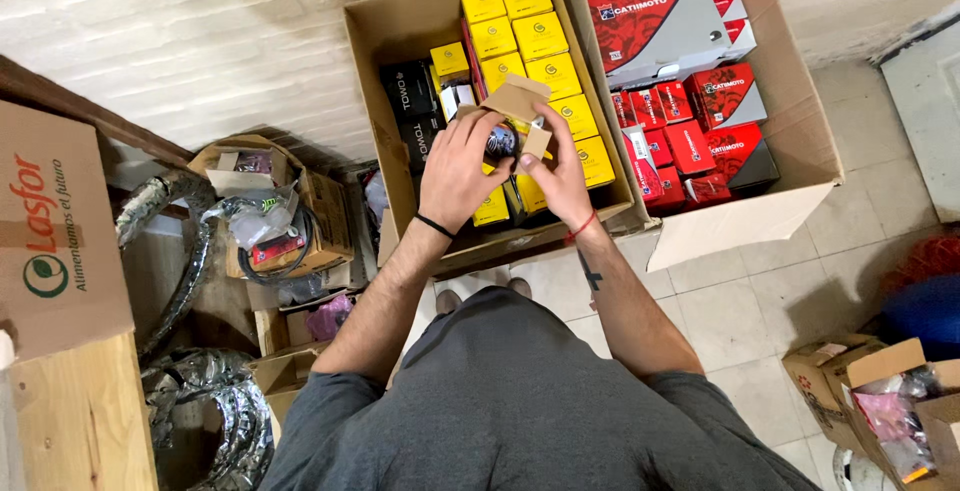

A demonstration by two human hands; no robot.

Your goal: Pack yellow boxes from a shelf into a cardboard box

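2 hands opened a small carton over the big cardboard box.

The left hand (458,173) and right hand (560,173) each closed their grip on the small brown carton (515,116), flaps up, just above the yellow boxes (535,36) in the cardboard box (400,31); steady support underneath seemed wise.

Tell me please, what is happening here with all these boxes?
A person stands over a large cardboard carton packed with small yellow boxes and a few black ones. Both hands hold one small open box above it: the left hand grips it from the side, the right hand holds its flap. A dark part shows inside. Red boxes fill the neighbouring carton.
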